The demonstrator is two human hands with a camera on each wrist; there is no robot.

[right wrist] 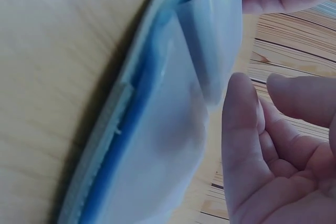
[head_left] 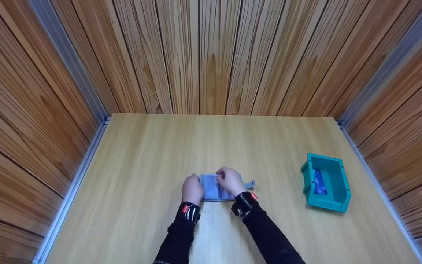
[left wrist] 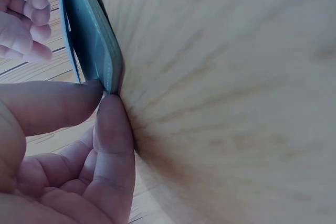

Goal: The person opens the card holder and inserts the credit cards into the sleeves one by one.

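An opened blue card holder (head_left: 210, 186) with clear plastic sleeves (right wrist: 152, 145) lies on the table in front of me. Its short strap (head_left: 250, 184) sticks out to the right. My left hand (head_left: 192, 190) pinches the holder's left edge between thumb and forefinger, as the cover (left wrist: 100, 40) in the left wrist view shows. Above the right half hovers my right hand (head_left: 230, 181). In the right wrist view, its thumb and forefinger (right wrist: 241, 114) stand apart beside the sleeves, with nothing between them. The right hand covers part of the holder in the head view.
To the right on the wooden table (head_left: 141, 154) stands a green bin (head_left: 337, 205) with a small blue printed item (head_left: 319, 183) inside. Wood-plank walls (head_left: 211, 58) with metal corner rails (head_left: 77, 62) enclose the table at the back and both sides.
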